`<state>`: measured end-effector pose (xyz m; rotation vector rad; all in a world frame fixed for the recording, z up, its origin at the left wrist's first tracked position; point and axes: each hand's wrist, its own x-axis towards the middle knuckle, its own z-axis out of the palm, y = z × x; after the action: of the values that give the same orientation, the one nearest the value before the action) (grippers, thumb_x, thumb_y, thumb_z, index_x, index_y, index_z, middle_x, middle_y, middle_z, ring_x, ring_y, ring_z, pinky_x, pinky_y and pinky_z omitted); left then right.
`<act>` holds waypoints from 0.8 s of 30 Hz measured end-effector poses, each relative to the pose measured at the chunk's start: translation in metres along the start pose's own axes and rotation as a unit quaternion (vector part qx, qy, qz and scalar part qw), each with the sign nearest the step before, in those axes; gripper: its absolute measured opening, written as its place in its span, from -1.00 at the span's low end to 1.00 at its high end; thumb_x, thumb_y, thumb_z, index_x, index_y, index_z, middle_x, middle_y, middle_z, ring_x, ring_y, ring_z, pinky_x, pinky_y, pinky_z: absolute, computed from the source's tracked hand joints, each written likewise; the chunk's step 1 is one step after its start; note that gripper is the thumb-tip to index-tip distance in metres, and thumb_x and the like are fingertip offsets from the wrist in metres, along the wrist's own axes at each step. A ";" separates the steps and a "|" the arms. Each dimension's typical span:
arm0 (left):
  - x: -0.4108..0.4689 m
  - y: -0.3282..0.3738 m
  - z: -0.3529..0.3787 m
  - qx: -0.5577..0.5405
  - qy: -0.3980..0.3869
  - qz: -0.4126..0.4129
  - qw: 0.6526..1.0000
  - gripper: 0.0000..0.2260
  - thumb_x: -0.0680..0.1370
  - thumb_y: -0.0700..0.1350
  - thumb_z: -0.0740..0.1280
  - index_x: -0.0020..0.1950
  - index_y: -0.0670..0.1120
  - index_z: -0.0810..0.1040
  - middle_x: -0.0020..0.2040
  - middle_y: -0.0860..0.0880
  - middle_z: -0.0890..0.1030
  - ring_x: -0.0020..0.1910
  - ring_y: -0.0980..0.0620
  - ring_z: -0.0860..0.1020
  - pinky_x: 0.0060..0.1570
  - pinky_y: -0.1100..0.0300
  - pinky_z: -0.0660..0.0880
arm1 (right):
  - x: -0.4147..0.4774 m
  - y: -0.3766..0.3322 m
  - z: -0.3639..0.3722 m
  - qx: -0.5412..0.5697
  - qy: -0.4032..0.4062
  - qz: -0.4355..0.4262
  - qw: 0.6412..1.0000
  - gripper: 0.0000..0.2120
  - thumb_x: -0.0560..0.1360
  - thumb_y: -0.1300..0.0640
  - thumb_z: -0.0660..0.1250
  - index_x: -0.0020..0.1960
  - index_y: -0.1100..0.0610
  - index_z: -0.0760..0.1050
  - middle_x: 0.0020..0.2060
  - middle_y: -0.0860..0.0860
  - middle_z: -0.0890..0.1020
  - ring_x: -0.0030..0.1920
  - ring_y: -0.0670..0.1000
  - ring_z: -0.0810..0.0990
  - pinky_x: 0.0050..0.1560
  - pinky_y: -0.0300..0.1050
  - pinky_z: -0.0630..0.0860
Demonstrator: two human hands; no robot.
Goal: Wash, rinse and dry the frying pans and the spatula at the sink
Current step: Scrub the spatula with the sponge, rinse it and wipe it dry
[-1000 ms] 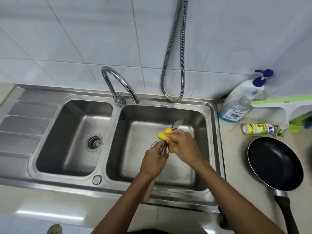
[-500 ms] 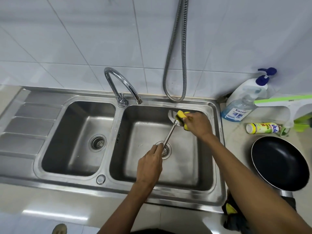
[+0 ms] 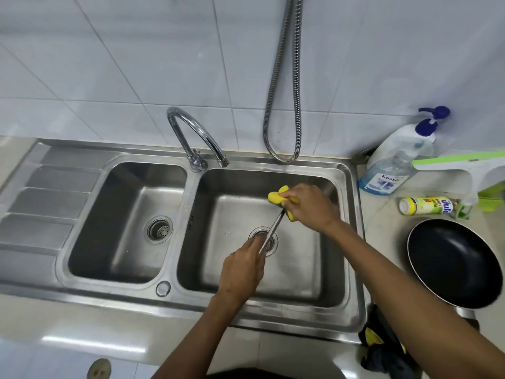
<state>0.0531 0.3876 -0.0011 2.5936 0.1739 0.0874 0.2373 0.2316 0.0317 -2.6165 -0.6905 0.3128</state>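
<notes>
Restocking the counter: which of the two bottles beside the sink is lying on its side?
The small yellow-green bottle lies on its side near the frying pan; the blue-pump bottle stands behind it.

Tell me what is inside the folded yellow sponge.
The spatula shaft runs from the left hand into the sponge, gripped by the right hand. Its blade is covered and cannot be seen.
</notes>
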 end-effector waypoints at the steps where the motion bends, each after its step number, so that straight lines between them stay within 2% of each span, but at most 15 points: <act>1: 0.001 -0.003 0.001 -0.077 -0.026 -0.037 0.996 -0.77 0.62 -0.13 0.37 0.27 0.01 0.54 0.03 0.00 0.67 -0.20 -0.10 0.63 -0.25 0.03 0.59 | -0.005 0.000 0.004 -0.009 0.015 -0.016 1.000 -0.74 0.54 -0.09 0.36 0.20 -0.11 0.65 0.08 0.02 0.66 0.05 0.19 0.58 0.07 0.05 0.55; 2: 0.004 -0.003 -0.002 -0.188 -0.053 -0.099 0.976 -0.82 0.62 -0.13 0.37 0.22 0.01 0.56 -0.02 0.00 0.67 -0.25 -0.06 0.60 -0.30 0.08 0.54 | -0.007 0.003 0.006 -0.018 0.051 -0.015 0.998 -0.74 0.54 -0.04 0.38 0.21 -0.08 0.66 0.12 0.02 0.65 0.06 0.19 0.57 0.08 0.04 0.51; 4: 0.014 0.001 -0.013 -0.418 -0.110 -0.236 0.871 -0.94 0.65 -0.14 0.35 0.12 -0.05 0.58 -0.11 -0.06 0.66 -0.41 0.00 0.46 -0.46 0.20 0.36 | -0.005 0.015 0.007 -0.018 0.124 0.037 0.991 -0.75 0.54 0.01 0.39 0.21 -0.03 0.66 0.15 0.04 0.63 0.09 0.22 0.56 0.14 0.04 0.46; 5: 0.018 0.003 -0.019 -0.484 -0.137 -0.263 0.824 -0.94 0.67 -0.15 0.33 0.09 -0.10 0.59 -0.13 -0.09 0.65 -0.46 0.02 0.40 -0.49 0.25 0.29 | -0.004 0.019 0.006 -0.012 0.143 0.060 0.988 -0.75 0.54 0.02 0.40 0.20 -0.01 0.66 0.16 0.06 0.63 0.11 0.23 0.56 0.19 0.07 0.46; 7: 0.020 0.008 -0.027 -0.535 -0.173 -0.254 0.787 -0.89 0.69 -0.15 0.29 0.04 -0.12 0.60 -0.16 -0.10 0.64 -0.50 0.04 0.36 -0.52 0.29 0.27 | -0.002 0.023 0.007 -0.022 0.159 0.049 0.986 -0.76 0.51 0.06 0.44 0.17 0.02 0.67 0.15 0.10 0.63 0.10 0.24 0.57 0.23 0.13 0.47; 11: 0.023 0.016 -0.031 -0.575 -0.170 -0.231 0.766 -0.86 0.71 -0.16 0.26 0.07 -0.16 0.59 -0.20 -0.11 0.60 -0.53 0.07 0.34 -0.54 0.29 0.27 | -0.001 0.024 0.012 -0.099 0.172 -0.045 0.979 -0.76 0.48 0.05 0.48 0.14 -0.04 0.67 0.16 0.08 0.63 -0.02 0.24 0.57 0.06 0.09 0.53; 14: 0.023 0.019 -0.032 -0.569 -0.171 -0.225 0.772 -0.86 0.70 -0.16 0.26 0.05 -0.16 0.59 -0.20 -0.11 0.60 -0.53 0.07 0.35 -0.54 0.29 0.29 | 0.005 0.031 0.006 -0.100 0.193 0.019 0.976 -0.79 0.52 0.07 0.40 0.15 -0.01 0.63 0.18 0.10 0.60 -0.05 0.24 0.53 0.03 0.09 0.52; 15: 0.022 0.019 -0.032 -0.571 -0.170 -0.230 0.770 -0.86 0.70 -0.17 0.27 0.03 -0.15 0.59 -0.21 -0.11 0.60 -0.53 0.07 0.35 -0.54 0.29 0.29 | 0.004 0.030 0.009 -0.111 0.204 0.017 0.973 -0.79 0.51 0.09 0.42 0.14 0.01 0.64 0.16 0.11 0.61 -0.07 0.24 0.53 0.01 0.10 0.53; 18: 0.020 0.018 -0.033 -0.567 -0.175 -0.236 0.770 -0.86 0.70 -0.17 0.27 0.01 -0.17 0.58 -0.20 -0.11 0.60 -0.52 0.06 0.35 -0.54 0.28 0.31 | -0.007 0.022 0.027 -0.172 0.165 -0.097 0.966 -0.75 0.46 0.10 0.47 0.14 0.02 0.66 0.16 0.10 0.63 -0.08 0.23 0.54 -0.03 0.11 0.57; 19: 0.018 0.017 -0.033 -0.563 -0.178 -0.234 0.773 -0.85 0.70 -0.16 0.28 0.01 -0.17 0.59 -0.20 -0.11 0.60 -0.52 0.06 0.36 -0.55 0.27 0.32 | -0.008 0.024 0.030 -0.169 0.151 -0.108 0.968 -0.74 0.48 0.09 0.47 0.16 0.01 0.65 0.16 0.08 0.62 -0.06 0.22 0.55 -0.01 0.11 0.57; 22: 0.015 0.012 -0.028 -0.554 -0.187 -0.235 0.776 -0.85 0.69 -0.13 0.30 0.01 -0.14 0.61 -0.17 -0.12 0.62 -0.50 0.05 0.38 -0.54 0.25 0.35 | -0.002 0.037 0.024 -0.111 0.158 0.003 0.981 -0.76 0.49 0.12 0.44 0.16 0.07 0.61 0.09 0.14 0.61 0.02 0.22 0.57 0.11 0.17 0.51; 24: 0.013 0.012 -0.025 -0.559 -0.190 -0.246 0.769 -0.86 0.69 -0.13 0.30 0.06 -0.17 0.60 -0.17 -0.13 0.61 -0.50 0.05 0.39 -0.55 0.25 0.35 | -0.001 0.040 0.022 -0.135 0.126 0.026 0.982 -0.73 0.52 0.08 0.40 0.21 0.06 0.57 0.10 0.15 0.59 0.05 0.23 0.55 0.15 0.18 0.49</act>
<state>0.0649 0.3921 0.0265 1.2602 0.4714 -0.4077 0.2458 0.2069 -0.0058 -2.8643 -0.6145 -0.1064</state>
